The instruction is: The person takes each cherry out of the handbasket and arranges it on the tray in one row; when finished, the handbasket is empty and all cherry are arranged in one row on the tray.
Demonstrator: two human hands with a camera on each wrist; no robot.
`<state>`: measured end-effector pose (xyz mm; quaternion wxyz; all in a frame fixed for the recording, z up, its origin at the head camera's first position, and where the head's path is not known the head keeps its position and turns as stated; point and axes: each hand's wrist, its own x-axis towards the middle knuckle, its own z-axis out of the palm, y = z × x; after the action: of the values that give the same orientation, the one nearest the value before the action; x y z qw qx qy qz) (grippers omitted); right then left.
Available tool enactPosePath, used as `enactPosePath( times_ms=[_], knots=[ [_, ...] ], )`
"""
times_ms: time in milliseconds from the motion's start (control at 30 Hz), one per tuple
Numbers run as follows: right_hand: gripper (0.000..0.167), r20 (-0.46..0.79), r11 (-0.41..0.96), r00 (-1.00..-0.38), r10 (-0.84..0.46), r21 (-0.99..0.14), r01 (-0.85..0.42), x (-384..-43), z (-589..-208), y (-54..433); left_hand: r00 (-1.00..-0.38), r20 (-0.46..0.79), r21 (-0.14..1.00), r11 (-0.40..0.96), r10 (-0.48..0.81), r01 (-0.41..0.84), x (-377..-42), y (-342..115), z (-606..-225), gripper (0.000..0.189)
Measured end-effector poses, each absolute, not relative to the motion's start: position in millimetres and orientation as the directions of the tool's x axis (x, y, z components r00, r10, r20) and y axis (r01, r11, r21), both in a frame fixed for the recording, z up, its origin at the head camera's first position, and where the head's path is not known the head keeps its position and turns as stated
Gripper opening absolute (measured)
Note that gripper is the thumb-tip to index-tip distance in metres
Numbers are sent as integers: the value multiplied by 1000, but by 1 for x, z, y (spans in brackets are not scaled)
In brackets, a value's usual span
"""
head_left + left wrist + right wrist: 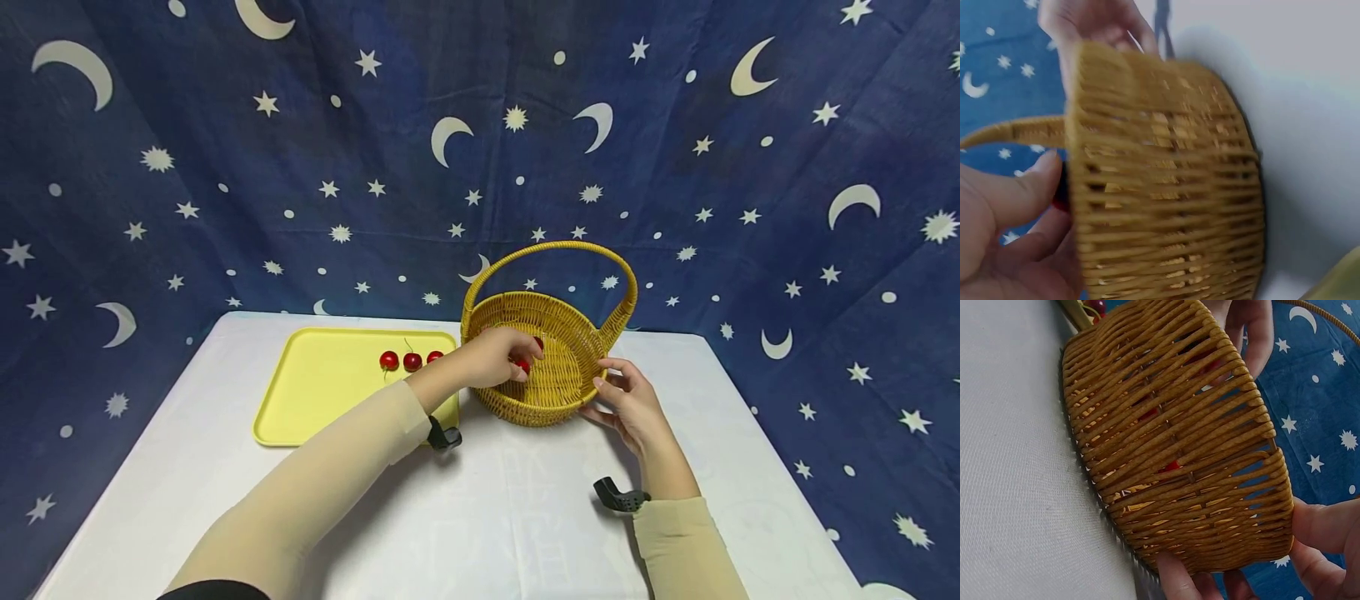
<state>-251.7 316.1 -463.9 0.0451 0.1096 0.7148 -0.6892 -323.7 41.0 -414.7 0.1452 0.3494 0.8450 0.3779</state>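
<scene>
A round wicker basket [551, 400] with a tall arched handle stands on the table. My left hand [495, 357] reaches over its near-left rim and pinches a red cherry [522, 366] between thumb and fingers; in the left wrist view, part of that dark red cherry [1062, 190] shows beside the thumb. Another cherry [538, 342] is partly hidden behind my fingers. My right hand [633, 404] holds the basket's right rim, thumb at the top and fingers along the outer side. Through the weave in the right wrist view, a red patch [1171, 466] shows inside.
Left of the basket lies a yellow rectangular tray [322, 392]. Three red cherries [412, 362] sit in a row near its right side, the rightmost partly covered by my left forearm. A dark blue cloth [405, 150] with moons and stars hangs behind the white table [480, 517].
</scene>
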Motion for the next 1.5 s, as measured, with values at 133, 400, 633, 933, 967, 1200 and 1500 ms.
enactPosePath(
  times_ms=[133, 400, 633, 933, 967, 1200, 1500],
  knots=[
    [43, -216, 26, -972, 96, -975, 219, -251, -465, 316, -742, 85, 771, 428, 665, 472, -306, 26, -405, 29],
    [41, -209, 23, -974, 91, -977, 212, -251, -465, 319, -830, 205, 844, 334, 519, 418, -280, -29, -389, 25],
    [42, -208, 16, -974, 89, -978, 210, -252, -466, 319, -892, 189, 867, 356, 411, 348, -282, -99, -405, 29],
    [40, -204, 5, -975, 85, -979, 206, -252, -465, 323, -972, 31, 804, 572, 235, 164, -309, -164, -440, 39],
    [39, -205, 2, -975, 84, -979, 206, -252, -465, 324, -974, 20, 798, 584, 225, 151, -312, -168, -443, 38],
    [39, -206, 1, -975, 84, -978, 207, -251, -467, 322, -982, -22, 752, 651, 188, 108, -332, -177, -467, 29],
    [39, -191, 4, -980, 63, -982, 191, -251, -466, 320, -981, -55, 722, 686, 189, 92, -336, -179, -481, 25]
  ],
)
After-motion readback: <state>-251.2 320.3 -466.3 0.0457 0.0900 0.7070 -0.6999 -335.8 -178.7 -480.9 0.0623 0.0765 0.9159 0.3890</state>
